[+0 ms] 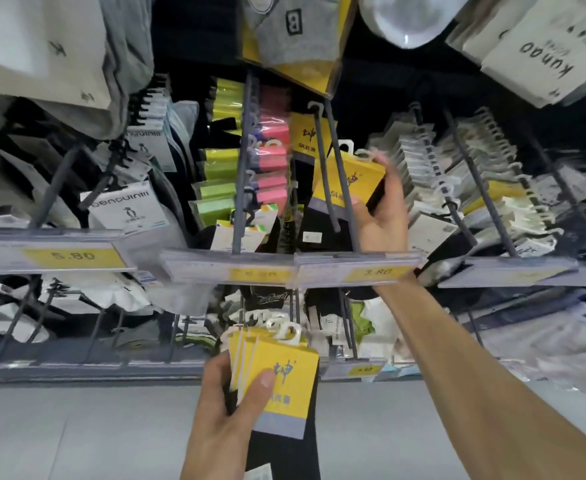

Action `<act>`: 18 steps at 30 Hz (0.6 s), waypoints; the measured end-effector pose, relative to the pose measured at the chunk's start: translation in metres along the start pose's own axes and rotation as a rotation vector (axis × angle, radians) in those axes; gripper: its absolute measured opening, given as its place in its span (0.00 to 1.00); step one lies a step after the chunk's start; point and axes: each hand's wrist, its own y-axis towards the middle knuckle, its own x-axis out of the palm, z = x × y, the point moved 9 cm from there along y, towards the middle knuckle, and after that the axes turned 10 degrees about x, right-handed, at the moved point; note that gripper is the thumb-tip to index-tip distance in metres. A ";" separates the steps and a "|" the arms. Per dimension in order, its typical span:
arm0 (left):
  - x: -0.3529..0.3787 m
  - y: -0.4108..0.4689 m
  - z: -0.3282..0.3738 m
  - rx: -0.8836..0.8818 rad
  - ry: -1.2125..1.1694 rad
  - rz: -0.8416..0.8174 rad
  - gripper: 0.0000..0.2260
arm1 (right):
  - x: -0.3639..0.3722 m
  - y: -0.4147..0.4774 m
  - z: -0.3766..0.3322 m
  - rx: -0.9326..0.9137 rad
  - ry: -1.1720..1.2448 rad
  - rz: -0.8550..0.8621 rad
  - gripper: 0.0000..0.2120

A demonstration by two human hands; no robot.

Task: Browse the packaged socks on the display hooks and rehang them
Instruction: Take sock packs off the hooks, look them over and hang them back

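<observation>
Our right hand [383, 209] grips one yellow pack [348, 183]; we should seemingly thread its hanger [367, 155] onto the hook [341, 174] while our left hand [222, 410] clasps the spare packs [277, 375].

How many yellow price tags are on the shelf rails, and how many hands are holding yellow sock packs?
Yellow price tags: 4, reading left to right the 5.80 tag, a blurred tag, a tag by the wrist, and a lower tag.
Hands holding packs: 2, the left hand and right hand.
Total: 6
</observation>
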 end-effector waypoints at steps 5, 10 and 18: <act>0.006 0.006 -0.003 -0.008 -0.024 -0.022 0.20 | 0.001 0.016 0.002 -0.054 -0.114 -0.034 0.27; 0.008 0.012 -0.010 -0.033 -0.057 -0.017 0.20 | 0.008 0.025 0.004 -0.074 -0.149 -0.082 0.26; 0.007 0.021 -0.011 -0.030 -0.053 -0.009 0.18 | 0.025 0.023 0.001 -0.219 -0.203 -0.214 0.26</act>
